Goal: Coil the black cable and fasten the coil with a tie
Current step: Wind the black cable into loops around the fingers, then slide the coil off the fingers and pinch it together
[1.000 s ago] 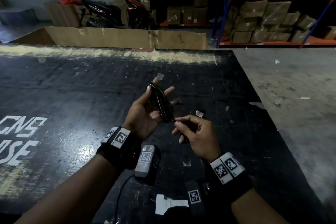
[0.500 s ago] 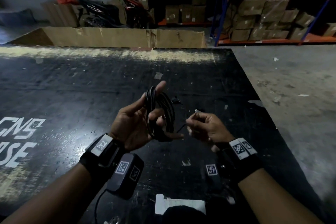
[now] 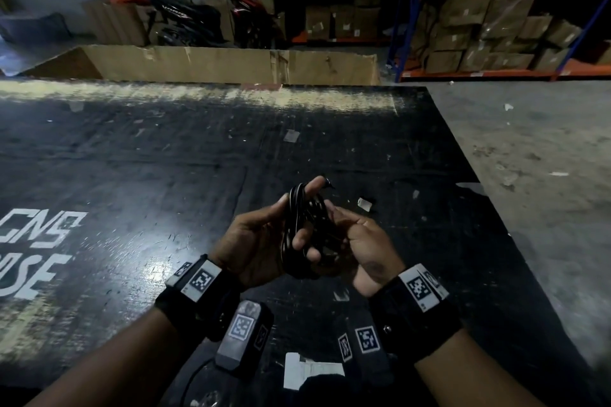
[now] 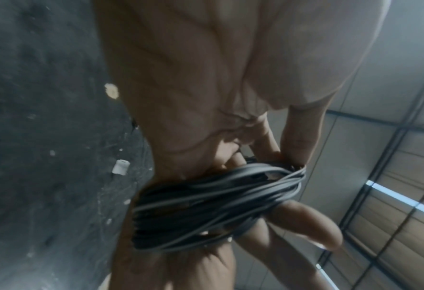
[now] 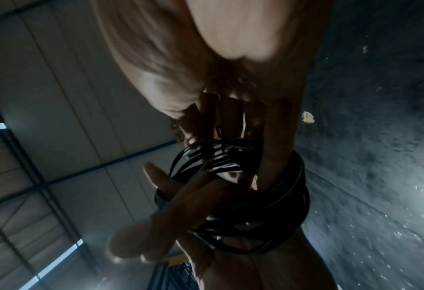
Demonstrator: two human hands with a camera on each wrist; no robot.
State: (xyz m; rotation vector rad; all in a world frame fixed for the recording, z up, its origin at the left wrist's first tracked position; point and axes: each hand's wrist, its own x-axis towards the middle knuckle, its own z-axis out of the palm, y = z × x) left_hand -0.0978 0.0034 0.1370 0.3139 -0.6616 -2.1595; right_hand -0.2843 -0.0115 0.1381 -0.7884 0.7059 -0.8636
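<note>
The black cable (image 3: 294,225) is wound into a small coil of several loops, held above the black table (image 3: 132,175). My left hand (image 3: 264,231) has its fingers through the coil, with the thumb against the loops; in the left wrist view the black cable (image 4: 213,208) wraps round those fingers. My right hand (image 3: 358,238) is against the coil's right side, fingers curled onto the loops. In the right wrist view its fingertips (image 5: 205,125) grip the top of the black cable (image 5: 255,206). No tie is visible in either hand.
A small white piece (image 3: 364,204) lies on the table just beyond my right hand. White paper (image 3: 307,373) sits at the near edge. An open cardboard box (image 3: 215,64) stands behind the table. Concrete floor (image 3: 529,158) and shelving (image 3: 479,20) are to the right.
My right hand has moved left from beside the coil onto it. The loose end it was pinching now lies against the loops. My left hand still holds the coil.
</note>
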